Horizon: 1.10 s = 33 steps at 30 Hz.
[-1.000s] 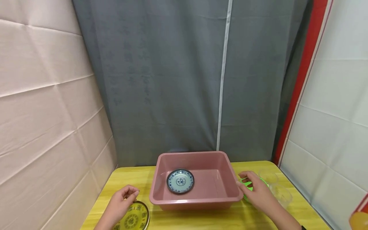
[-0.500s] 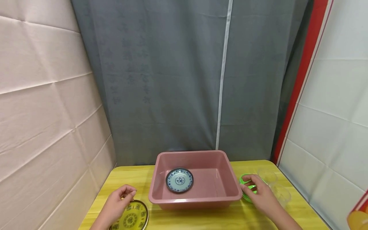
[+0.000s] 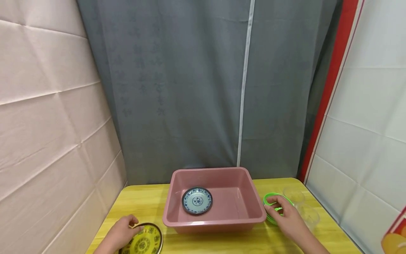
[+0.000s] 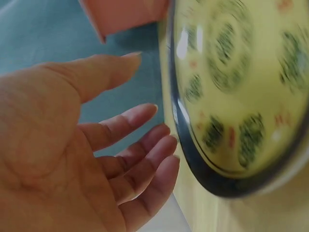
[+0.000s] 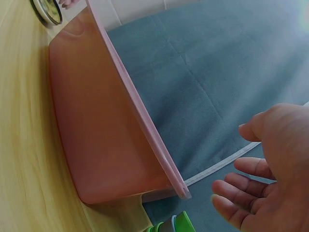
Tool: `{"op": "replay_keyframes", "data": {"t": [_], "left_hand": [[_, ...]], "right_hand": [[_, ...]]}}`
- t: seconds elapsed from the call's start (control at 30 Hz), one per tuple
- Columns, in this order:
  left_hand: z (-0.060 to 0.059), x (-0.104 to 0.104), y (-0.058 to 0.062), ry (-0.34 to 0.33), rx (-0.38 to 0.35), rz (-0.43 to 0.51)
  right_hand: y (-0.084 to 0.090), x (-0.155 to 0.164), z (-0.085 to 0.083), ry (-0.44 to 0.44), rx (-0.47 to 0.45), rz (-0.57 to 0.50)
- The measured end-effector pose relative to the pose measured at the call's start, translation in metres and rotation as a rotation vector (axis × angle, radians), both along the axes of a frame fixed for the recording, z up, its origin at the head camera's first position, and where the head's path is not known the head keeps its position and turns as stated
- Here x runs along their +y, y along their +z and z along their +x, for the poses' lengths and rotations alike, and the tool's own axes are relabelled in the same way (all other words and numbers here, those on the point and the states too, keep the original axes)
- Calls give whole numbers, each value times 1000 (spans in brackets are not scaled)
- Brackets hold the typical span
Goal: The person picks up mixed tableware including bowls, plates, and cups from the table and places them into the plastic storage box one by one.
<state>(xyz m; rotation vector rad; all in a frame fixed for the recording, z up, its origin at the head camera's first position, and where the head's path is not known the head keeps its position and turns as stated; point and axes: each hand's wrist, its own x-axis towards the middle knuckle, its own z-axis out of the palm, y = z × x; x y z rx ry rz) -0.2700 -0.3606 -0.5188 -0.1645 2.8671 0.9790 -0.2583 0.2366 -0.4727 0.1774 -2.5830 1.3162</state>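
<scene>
Yellow plate (image 3: 143, 241) flat on bench (image 3: 222, 243), near left corner, left of pink tub (image 3: 177, 218). Left hand (image 3: 122, 233) right at plate's left rim, fingertips touching or just short of it, cannot tell which; in left wrist view fingers (image 4: 140, 150) loosely spread beside yellow plate (image 4: 236, 92), gripping nothing. Round plate, no long axis; left hand far nearer than right. Right hand (image 3: 285, 213) across tub, over green lid (image 3: 273, 208), fingers relaxed and apart, no grip seen. Blue plate (image 3: 197, 200) inside tub, left half. Clear cups (image 3: 301, 204) at right edge beyond green lid. Tub wall between both hands; nothing between left hand and yellow plate.
</scene>
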Motion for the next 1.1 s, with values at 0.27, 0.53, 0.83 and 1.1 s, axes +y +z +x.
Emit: {"op": "replay_keyframes", "data": {"t": [0.27, 0.53, 0.83, 1.1], "left_hand": [[1, -11, -10, -59, 1, -95], [-1, -17, -22, -24, 46, -91], [-1, -24, -25, -34, 141, -93], [1, -28, -22, -54, 210, -96]], "right_hand": [[-5, 0, 3, 1, 15, -31], [-3, -2, 5, 3, -53, -50], [-6, -4, 9, -4, -46, -39], [-6, -3, 8, 5, -62, -41]]}}
